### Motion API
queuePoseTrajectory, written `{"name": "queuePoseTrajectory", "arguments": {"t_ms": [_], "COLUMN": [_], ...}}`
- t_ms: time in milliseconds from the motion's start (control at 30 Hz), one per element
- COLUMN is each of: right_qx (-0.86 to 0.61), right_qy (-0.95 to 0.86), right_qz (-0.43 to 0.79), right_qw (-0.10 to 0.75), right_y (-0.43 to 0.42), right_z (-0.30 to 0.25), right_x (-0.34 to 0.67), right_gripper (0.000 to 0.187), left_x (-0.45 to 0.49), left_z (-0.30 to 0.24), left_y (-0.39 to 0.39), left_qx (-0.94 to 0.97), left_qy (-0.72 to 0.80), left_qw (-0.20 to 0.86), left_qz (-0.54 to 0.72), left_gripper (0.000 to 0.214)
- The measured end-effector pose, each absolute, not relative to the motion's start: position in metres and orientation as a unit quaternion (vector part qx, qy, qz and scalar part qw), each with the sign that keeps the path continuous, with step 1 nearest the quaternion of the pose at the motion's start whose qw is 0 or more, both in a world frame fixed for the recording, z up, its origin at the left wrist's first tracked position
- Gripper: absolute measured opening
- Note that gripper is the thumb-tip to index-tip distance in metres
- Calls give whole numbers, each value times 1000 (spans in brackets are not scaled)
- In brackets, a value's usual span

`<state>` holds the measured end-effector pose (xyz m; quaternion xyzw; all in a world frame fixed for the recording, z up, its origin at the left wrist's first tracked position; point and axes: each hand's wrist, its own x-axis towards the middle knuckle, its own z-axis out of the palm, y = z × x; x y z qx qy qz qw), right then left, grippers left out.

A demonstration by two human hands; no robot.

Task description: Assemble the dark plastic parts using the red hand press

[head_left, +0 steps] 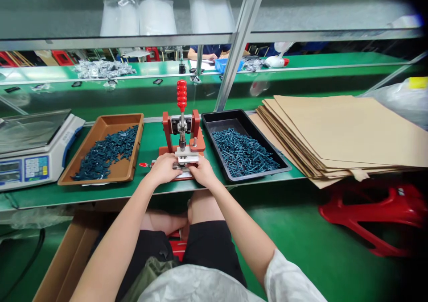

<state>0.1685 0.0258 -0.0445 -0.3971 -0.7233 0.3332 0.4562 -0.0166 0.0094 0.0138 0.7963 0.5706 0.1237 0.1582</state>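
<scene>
A toggle clamp press (pixel 182 132) stands on the green bench straight ahead, its red ribbed handle (pixel 182 96) upright. My left hand (pixel 163 169) is at the lower left of the press, fingers curled in at its metal base. My right hand (pixel 203 171) mirrors it on the right side, thumb and fingers closed in at the same spot. Whatever small piece lies between the fingertips is too hidden to name. Dark teal plastic parts (pixel 110 152) lie in the brown tray (pixel 96 126) on the left. Slim dark teal pieces (pixel 244 152) fill much of the black tray (pixel 230 117) on the right.
A digital scale (pixel 36 148) sits at the far left. Stacked cardboard sheets (pixel 347 132) lie at the right, above a red stool (pixel 371 221). A metal post (pixel 236 47) rises behind the press. Another person (pixel 209 52) sits at the bench beyond.
</scene>
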Motion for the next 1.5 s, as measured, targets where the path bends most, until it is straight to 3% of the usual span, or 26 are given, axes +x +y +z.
{"name": "queuePoseTrajectory", "arguments": {"t_ms": [200,433,600,733,800,967,1067,1167,1267,1367,1500], "right_qx": [-389,-399,-394,-398,-397,-387,-415,-430,-422,-406,-394], "right_qy": [-738,-757,-761,-760,-757,-747,-725,-707,-693,-676,-660], "right_qz": [305,246,257,254,257,300,330,393,458,491,517], "right_qw": [460,455,446,447,451,450,441,402,364,371,376], "right_y": [26,25,25,26,26,27,30,36,43,48,49], "right_z": [-49,-46,-46,-46,-46,-44,-44,-45,-49,-52,-52], "right_x": [167,170,170,170,171,173,175,178,181,181,178], "right_gripper": [20,32,26,24,24,20,23,27,23,24,26], "left_x": [-18,-15,-46,-59,-48,-16,-20,-29,-27,-12,21], "left_z": [10,8,-6,-18,-20,-18,-16,-6,24,73,139], "left_y": [11,-6,-28,-12,-3,-3,-7,-2,9,24,35], "left_qx": [800,820,632,409,447,667,684,617,544,551,605], "left_qy": [567,528,587,600,586,614,612,634,625,535,426], "left_qw": [144,115,-28,175,247,119,146,220,220,188,207], "left_qz": [129,188,505,664,630,405,370,411,514,612,641], "left_gripper": [29,24,35,47,56,79,76,74,68,58,55]}}
